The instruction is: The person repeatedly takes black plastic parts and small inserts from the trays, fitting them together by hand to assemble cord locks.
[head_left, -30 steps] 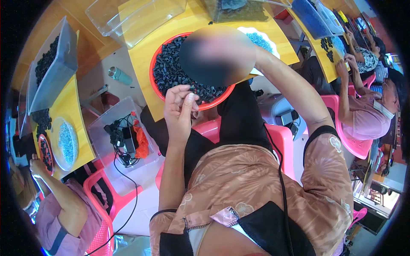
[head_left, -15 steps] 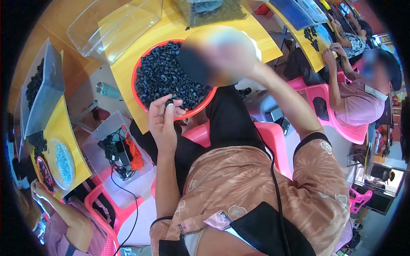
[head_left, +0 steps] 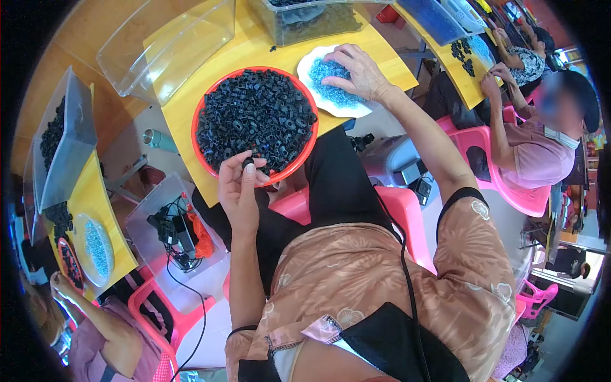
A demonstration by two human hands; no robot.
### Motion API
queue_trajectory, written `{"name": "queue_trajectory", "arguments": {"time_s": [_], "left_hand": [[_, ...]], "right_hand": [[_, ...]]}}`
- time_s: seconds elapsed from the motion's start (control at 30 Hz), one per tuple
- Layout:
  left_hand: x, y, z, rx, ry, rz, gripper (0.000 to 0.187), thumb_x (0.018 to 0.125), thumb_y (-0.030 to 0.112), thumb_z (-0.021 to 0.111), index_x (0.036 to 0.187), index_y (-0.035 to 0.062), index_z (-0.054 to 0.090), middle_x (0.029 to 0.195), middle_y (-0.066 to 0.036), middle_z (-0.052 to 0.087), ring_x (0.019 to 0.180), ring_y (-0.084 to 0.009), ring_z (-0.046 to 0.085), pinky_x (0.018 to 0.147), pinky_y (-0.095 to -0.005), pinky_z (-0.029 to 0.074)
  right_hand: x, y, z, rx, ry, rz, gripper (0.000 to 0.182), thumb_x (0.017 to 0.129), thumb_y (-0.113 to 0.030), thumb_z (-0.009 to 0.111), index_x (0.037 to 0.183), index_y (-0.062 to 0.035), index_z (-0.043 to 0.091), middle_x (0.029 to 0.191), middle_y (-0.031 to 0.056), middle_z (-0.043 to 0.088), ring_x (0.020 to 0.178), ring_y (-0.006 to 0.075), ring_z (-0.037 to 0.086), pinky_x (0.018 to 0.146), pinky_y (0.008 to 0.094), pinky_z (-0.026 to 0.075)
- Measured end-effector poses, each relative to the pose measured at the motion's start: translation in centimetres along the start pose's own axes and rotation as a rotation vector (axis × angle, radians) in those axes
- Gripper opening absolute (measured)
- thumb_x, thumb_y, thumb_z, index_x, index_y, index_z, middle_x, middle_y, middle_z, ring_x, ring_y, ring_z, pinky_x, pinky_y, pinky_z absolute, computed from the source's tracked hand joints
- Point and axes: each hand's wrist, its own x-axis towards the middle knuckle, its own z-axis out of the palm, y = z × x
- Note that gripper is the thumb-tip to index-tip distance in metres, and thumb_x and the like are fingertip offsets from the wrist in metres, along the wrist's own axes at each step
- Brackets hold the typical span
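My left hand point(head_left: 239, 200) is at the near rim of a red basin point(head_left: 194, 130), pinching a small black plastic part point(head_left: 247, 163) between thumb and fingers. The basin is heaped with many similar black plastic parts point(head_left: 258, 111). To its right, a white scallop-edged plate point(head_left: 305, 63) holds tiny light-blue pieces point(head_left: 344, 97). My right hand point(head_left: 364, 73) reaches over this plate, thumb and fingers apart, with the fingertips down at the blue pieces. Whether a piece lies between those fingertips is too small to see.
Beyond the basin stand a clear bin point(head_left: 318, 28) and an empty clear box point(head_left: 184, 48) on the yellow table point(head_left: 184, 124). A plastic crate with cables point(head_left: 172, 223) is on the floor at left. Seated people work at tables on both sides. A black cable point(head_left: 407, 274) hangs over my shirt.
The blurred patch over the plate is gone, so my right hand and the blue pieces now show. My left hand keeps its pinch on the black part, and the view has shifted slightly.
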Motion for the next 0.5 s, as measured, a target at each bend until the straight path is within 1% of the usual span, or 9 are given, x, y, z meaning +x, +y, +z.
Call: {"name": "queue_trajectory", "arguments": {"time_s": [0.07, 0.17, 0.27, 0.37, 0.5], "left_hand": [[-0.04, 0.08, 0.04, 0.018, 0.005, -0.003, 0.020, 0.094, 0.009, 0.052, 0.111, 0.0009, 0.053, 0.094, -0.010, 0.065, 0.071, -0.0089, 0.057, 0.067, -0.0223, 0.047], [-0.05, 0.08, 0.13, 0.028, 0.010, -0.008, 0.020, 0.093, 0.009, 0.052, 0.111, 0.0008, 0.053, 0.094, -0.010, 0.065, 0.070, -0.0087, 0.057, 0.066, -0.0221, 0.047], [-0.02, 0.10, 0.09, 0.034, 0.008, -0.010, 0.020, 0.093, 0.008, 0.052, 0.112, 0.0007, 0.052, 0.095, -0.010, 0.064, 0.071, -0.0081, 0.057, 0.064, -0.0207, 0.047], [0.03, -0.06, -0.04, 0.037, 0.008, -0.010, 0.020, 0.094, 0.007, 0.052, 0.112, 0.0005, 0.052, 0.096, -0.010, 0.063, 0.071, -0.0076, 0.057, 0.063, -0.0199, 0.047], [0.02, 0.08, 0.05, 0.035, 0.013, -0.019, 0.020, 0.094, 0.008, 0.052, 0.112, 0.0002, 0.052, 0.096, -0.010, 0.063, 0.071, -0.0074, 0.058, 0.062, -0.0194, 0.047]], "right_hand": [[0.16, -0.07, 0.16, 0.017, 0.075, -0.033, 0.046, 0.078, -0.046, 0.067, 0.105, -0.0097, 0.060, 0.103, 0.0118, 0.054, 0.103, 0.0302, 0.050, 0.091, 0.0375, 0.041], [0.51, -0.17, 0.08, 0.053, 0.144, -0.044, 0.039, 0.078, -0.042, 0.068, 0.094, -0.0074, 0.058, 0.097, 0.0100, 0.054, 0.097, 0.0285, 0.052, 0.084, 0.0363, 0.044], [0.74, -0.49, -0.22, 0.059, 0.142, -0.029, 0.035, 0.080, -0.039, 0.067, 0.085, -0.0064, 0.054, 0.088, 0.0087, 0.054, 0.088, 0.0275, 0.053, 0.077, 0.0362, 0.045], [0.89, -0.04, 0.34, 0.083, 0.174, -0.057, 0.032, 0.081, -0.034, 0.067, 0.079, -0.0058, 0.052, 0.081, 0.0084, 0.053, 0.080, 0.0267, 0.054, 0.071, 0.0359, 0.045], [0.85, -0.16, 0.40, 0.111, 0.241, -0.074, 0.027, 0.081, -0.026, 0.068, 0.075, -0.0046, 0.052, 0.075, 0.0089, 0.052, 0.074, 0.0262, 0.055, 0.067, 0.0350, 0.045]]}}
